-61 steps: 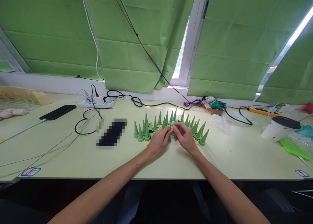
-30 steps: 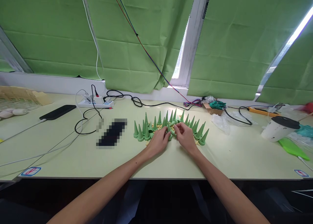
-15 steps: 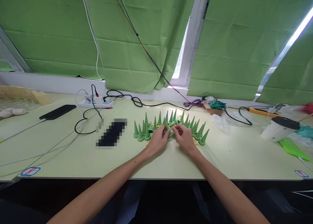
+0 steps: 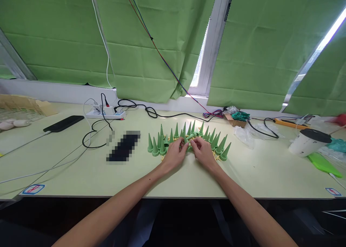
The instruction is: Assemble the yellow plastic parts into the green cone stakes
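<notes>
Several green plastic cone-shaped spikes (image 4: 222, 146) stand point-up in a wide cluster on the table, with small yellowish pieces (image 4: 217, 156) among their bases. At the middle of the cluster, my left hand (image 4: 175, 153) is closed, its thumb and fingers on a green spike (image 4: 184, 137) that points upward. Close beside it on the right, my right hand (image 4: 203, 151) is closed in a pinch near the base of that spike. What its fingertips grip is hidden. Behind the hands, another green spike (image 4: 192, 135) lies tilted on its side.
A pixelated dark slab (image 4: 124, 147) lies left of the spikes. Further left are a power strip (image 4: 106, 112) and a black power bank (image 4: 63, 123). To the right stand a small cardboard box (image 4: 235, 120), plastic bags (image 4: 244, 136) and a white cup (image 4: 308, 142). Cables (image 4: 173, 114) run along the wall.
The spike in my left hand has tilted slightly. Both hands stay in almost the same place, close together.
</notes>
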{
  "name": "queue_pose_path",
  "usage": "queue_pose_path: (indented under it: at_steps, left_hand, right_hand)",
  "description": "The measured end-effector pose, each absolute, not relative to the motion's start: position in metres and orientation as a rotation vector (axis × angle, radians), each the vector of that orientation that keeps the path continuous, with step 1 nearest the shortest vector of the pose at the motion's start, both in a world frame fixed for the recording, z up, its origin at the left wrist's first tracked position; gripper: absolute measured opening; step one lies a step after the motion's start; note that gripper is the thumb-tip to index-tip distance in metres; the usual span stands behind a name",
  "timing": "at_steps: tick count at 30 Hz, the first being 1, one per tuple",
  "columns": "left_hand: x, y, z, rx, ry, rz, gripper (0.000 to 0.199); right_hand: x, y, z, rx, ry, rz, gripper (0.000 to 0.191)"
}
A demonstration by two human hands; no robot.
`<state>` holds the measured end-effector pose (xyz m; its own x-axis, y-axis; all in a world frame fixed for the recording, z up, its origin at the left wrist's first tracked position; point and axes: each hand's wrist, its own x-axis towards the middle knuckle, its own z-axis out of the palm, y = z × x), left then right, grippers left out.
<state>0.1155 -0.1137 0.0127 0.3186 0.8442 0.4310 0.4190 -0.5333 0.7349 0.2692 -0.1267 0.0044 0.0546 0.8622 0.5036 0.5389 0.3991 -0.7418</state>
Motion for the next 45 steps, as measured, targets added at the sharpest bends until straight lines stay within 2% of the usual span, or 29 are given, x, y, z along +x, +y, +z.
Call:
queue_pose_path:
  at_steps: [8,18,34,36,40,45]
  left_hand:
    - [0.115,-0.115,0.014,2.187,1.072,1.157,0.021]
    - [0.115,-0.118,0.015,2.287,1.008,1.122,0.013]
    - [0.115,-0.119,0.017,2.101,0.985,1.169,0.019]
    - [0.115,-0.119,0.018,2.021,0.993,1.191,0.023]
    - [0.114,-0.116,0.018,1.854,0.976,1.051,0.044]
    - [0.116,-0.113,0.018,1.598,0.857,0.849,0.052]
  right_hand:
    - [0.27,-0.121,0.0,-1.299,-1.637,0.307,0.042]
    - [0.271,-0.121,0.0,-1.334,-1.595,0.368,0.04]
    - [0.27,-0.124,0.005,-1.278,-1.433,0.429,0.041]
    - [0.27,-0.125,0.006,-1.255,-1.414,0.425,0.04]
    - [0.27,-0.128,0.007,-1.186,-1.415,0.434,0.038]
    - [0.269,-0.13,0.009,-1.164,-1.48,0.446,0.035]
